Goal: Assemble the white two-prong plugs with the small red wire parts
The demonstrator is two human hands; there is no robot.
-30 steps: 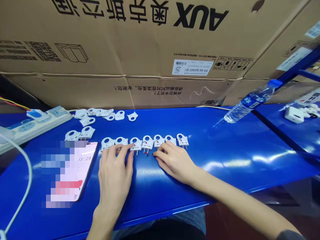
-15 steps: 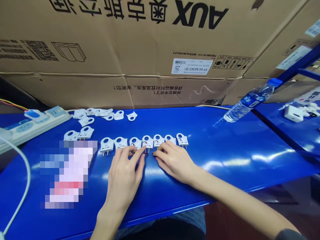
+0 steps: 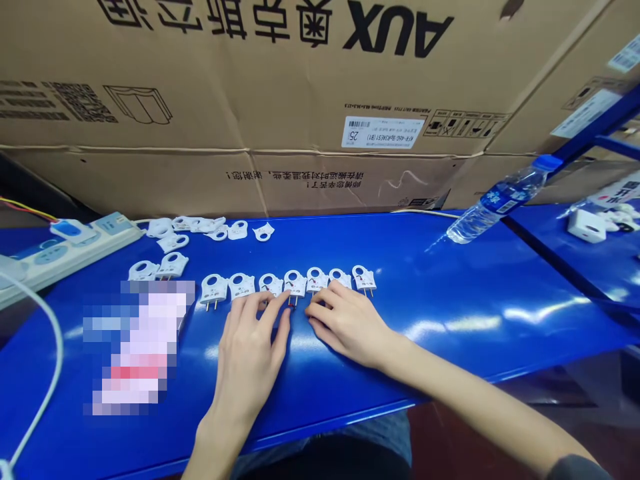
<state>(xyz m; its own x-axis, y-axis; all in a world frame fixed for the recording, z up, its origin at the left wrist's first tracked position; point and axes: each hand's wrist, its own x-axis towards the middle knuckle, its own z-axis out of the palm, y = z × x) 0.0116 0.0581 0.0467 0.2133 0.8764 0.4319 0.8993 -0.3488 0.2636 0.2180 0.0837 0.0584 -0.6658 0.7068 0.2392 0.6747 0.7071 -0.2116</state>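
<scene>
A row of several white plug housings (image 3: pixel 214 288) lies on the blue table, each with a round opening and metal prongs pointing towards me. My left hand (image 3: pixel 253 343) is closed at the front of the row, its index finger and thumb close together beside the prongs of a middle plug housing (image 3: pixel 295 284). A small red bit, perhaps wire, shows by that thumb. Curled over the prongs of the housings just to the right is my right hand (image 3: pixel 353 327). Its fingers are closed near the table, and whatever they pinch is hidden.
More white plug pieces (image 3: pixel 237 230) lie at the back left. A white power strip (image 3: pixel 65 252) and cable are on the left, near a pixelated item (image 3: pixel 150 333). A water bottle (image 3: pixel 500 200) leans at the right. Behind the table stands a large cardboard box (image 3: pixel 300 87).
My right fingertips have shifted slightly, and a dark tip that showed beside them is no longer visible. The left hand and the plug row stay nearly the same.
</scene>
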